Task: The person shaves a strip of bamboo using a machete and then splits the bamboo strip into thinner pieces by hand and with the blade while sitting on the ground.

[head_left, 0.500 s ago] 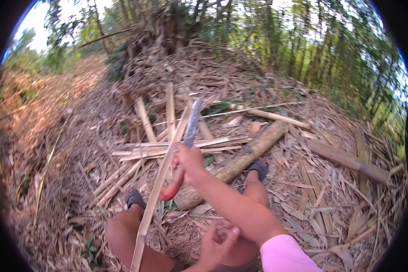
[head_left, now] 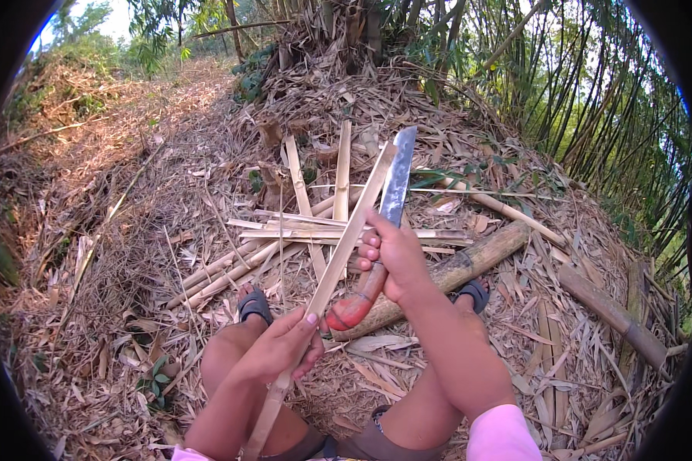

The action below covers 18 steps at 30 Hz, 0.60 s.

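Since half a second ago the left hand (head_left: 278, 347) has come up from the bottom edge and now shows fully, higher along the strip, while the knife blade sits much as it did. That hand is wrapped around a long pale bamboo strip (head_left: 338, 257), which slants from near the lap at the bottom up and to the right, its far tip beside the blade. The right hand (head_left: 394, 257) is clenched on the reddish handle of a big knife (head_left: 390, 207); the grey blade points away and lies against the right side of the strip, touching it.

Both knees are bent up near the bottom, with dark sandals (head_left: 255, 305) on the feet. Just past the feet lies a thick bamboo log (head_left: 454, 269), running from near the centre out to the right. Beyond it a loose heap of split bamboo slats (head_left: 315, 227) is scattered crosswise. All around, the ground (head_left: 131, 253) is covered with dry leaves and husks. Far off stands a bamboo clump (head_left: 592, 84), green stems to the right. No packages or signs show.
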Available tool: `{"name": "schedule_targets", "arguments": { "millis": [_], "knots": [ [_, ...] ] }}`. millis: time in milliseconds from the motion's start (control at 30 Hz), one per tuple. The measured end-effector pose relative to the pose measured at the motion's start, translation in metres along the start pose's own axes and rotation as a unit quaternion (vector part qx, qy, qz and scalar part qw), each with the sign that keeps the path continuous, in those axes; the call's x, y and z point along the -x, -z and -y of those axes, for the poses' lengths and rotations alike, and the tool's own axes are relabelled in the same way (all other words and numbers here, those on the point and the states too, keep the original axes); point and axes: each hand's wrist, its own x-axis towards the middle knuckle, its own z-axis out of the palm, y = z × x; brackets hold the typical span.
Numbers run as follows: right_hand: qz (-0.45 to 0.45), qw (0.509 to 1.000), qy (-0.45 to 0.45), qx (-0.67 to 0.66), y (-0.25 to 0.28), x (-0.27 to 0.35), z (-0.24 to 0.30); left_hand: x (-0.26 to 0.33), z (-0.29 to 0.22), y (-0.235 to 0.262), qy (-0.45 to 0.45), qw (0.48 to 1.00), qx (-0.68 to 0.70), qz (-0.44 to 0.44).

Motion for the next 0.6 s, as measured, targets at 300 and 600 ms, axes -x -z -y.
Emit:
{"name": "schedule_targets", "arguments": {
  "millis": [300, 600],
  "knots": [
    [0.035, 0.707, 0.382, 0.594, 0.035, 0.000, 0.017, -0.034, 0.009, -0.001, -0.022, 0.983, 0.177, -0.052],
    [0.180, 0.491, 0.407, 0.749, 0.027, 0.020, -0.046, -0.019, 0.021, 0.007, -0.118, 0.963, 0.226, -0.093]
  ]
}}
